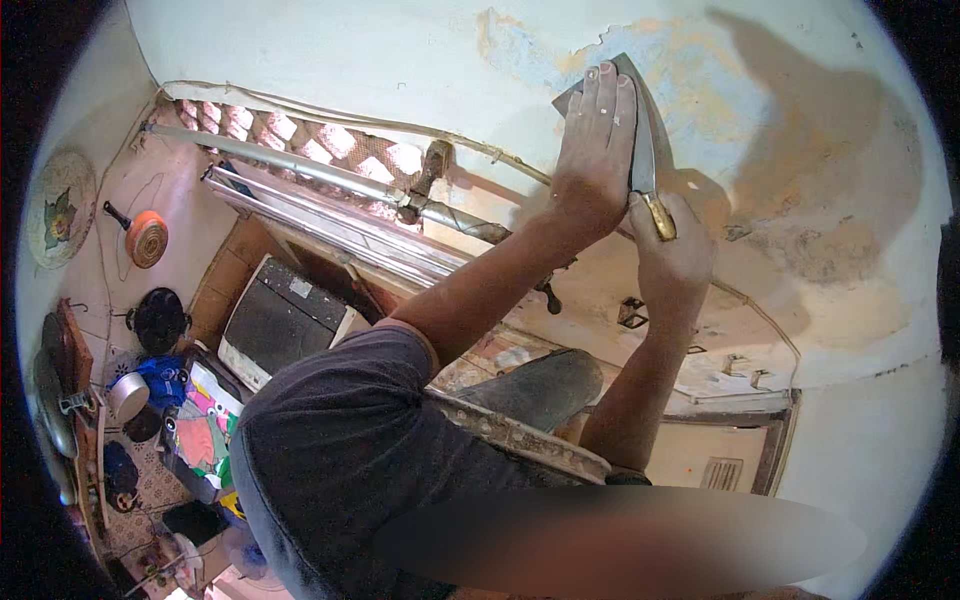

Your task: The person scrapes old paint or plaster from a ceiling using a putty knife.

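Observation:
My right hand (677, 250) is closed around the yellowish handle (659, 217) of a wide metal scraper (643, 150). Its blade lies against a pale painted surface with a peeling patch (690, 90) of blue and tan. Stretched out flat, the fingers of my left hand (597, 145) press on the blade near its wide end. White specks show on those fingers. The left palm covers much of the blade, and one corner sticks out beside the fingertips.
Below my arms a cable (420, 128) runs along the wall past a lattice opening (300, 140) and a long pipe (290, 165). An orange pan (147, 238) hangs at the left. Lower down are a dark-topped white appliance (275, 320), colourful cloths (205, 430) and a closed door (715, 455).

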`<state>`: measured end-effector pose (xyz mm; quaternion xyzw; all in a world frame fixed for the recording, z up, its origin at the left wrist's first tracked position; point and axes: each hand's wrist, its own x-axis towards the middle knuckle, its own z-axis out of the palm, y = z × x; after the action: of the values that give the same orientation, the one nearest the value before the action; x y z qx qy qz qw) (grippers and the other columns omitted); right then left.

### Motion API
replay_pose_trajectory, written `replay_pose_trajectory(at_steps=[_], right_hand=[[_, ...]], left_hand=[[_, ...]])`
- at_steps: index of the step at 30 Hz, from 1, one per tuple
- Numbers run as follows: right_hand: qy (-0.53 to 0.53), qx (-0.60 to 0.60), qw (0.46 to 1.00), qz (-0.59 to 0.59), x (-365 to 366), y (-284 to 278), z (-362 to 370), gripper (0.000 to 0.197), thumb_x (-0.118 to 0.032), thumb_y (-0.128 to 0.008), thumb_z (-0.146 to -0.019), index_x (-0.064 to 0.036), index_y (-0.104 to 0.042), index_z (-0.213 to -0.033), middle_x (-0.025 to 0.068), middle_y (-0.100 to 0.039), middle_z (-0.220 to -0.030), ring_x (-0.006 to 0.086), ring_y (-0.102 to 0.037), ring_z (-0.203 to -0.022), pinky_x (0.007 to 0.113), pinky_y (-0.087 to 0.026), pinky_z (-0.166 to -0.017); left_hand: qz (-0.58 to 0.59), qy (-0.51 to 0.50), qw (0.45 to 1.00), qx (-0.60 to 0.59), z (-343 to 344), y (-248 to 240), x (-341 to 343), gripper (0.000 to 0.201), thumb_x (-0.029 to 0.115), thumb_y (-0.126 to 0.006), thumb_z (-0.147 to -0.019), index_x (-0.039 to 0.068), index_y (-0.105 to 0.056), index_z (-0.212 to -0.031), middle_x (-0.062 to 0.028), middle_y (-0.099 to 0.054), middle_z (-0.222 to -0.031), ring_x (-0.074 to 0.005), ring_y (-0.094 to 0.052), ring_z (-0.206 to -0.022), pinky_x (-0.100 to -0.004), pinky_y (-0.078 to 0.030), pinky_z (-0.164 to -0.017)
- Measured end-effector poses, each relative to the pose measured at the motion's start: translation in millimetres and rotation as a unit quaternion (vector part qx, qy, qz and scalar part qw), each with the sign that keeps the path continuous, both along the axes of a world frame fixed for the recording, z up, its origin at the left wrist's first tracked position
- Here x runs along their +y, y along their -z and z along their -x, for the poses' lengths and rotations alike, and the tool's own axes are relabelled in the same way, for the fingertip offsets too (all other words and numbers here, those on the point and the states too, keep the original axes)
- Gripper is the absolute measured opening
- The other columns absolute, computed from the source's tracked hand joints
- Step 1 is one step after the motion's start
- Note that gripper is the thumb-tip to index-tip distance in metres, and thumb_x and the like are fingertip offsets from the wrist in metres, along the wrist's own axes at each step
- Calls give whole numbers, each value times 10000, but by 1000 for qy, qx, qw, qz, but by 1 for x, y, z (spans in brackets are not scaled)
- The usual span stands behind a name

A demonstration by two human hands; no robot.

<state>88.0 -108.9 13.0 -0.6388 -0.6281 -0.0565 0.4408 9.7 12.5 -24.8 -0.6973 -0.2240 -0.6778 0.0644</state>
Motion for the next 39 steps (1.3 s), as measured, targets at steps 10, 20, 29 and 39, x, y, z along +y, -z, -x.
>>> replay_pose_trajectory(at_steps=[10, 20, 29, 39], right_hand=[[37, 2, 994, 102, -5, -30, 7, 362, -422, -638, -912, -60, -624, -906, 212, -664, -839, 443, -635, -807, 512, -487, -697], [75, -59, 986, 138, 0, -39, 2, 311, -373, -644, -910, -73, -661, -989, 227, -671, -891, 423, -659, -855, 484, -513, -734], [-5, -141, 987, 78, 13, -47, 8, 289, -346, -637, -920, -57, -618, -917, 212, -657, -893, 428, -638, -843, 502, -501, -708], [-38, -208, 975, 65, 26, -69, 44, 303, -330, -582, -948, -31, -607, -905, 228, -665, -869, 407, -666, -855, 496, -525, -723]], left_hand=[[68, 11, 997, -22, -2, -7, -5, 764, 146, -548, -874, -148, -188, -1481, -396, -147, -1545, -550, -141, -1447, -586, -138, -1186], [84, -48, 995, 1, -4, -5, 5, 748, 96, -518, -903, -144, -129, -1494, -392, -126, -1551, -544, -147, -1448, -569, -124, -1194], [133, -82, 988, 4, 13, -13, 12, 839, 142, -582, -881, -145, -89, -1497, -415, -107, -1542, -548, -122, -1454, -591, -111, -1186], [103, -60, 991, -63, 43, -24, 12, 987, 178, -692, -812, -143, -63, -1502, -427, -112, -1533, -562, -129, -1443, -583, -108, -1187]])
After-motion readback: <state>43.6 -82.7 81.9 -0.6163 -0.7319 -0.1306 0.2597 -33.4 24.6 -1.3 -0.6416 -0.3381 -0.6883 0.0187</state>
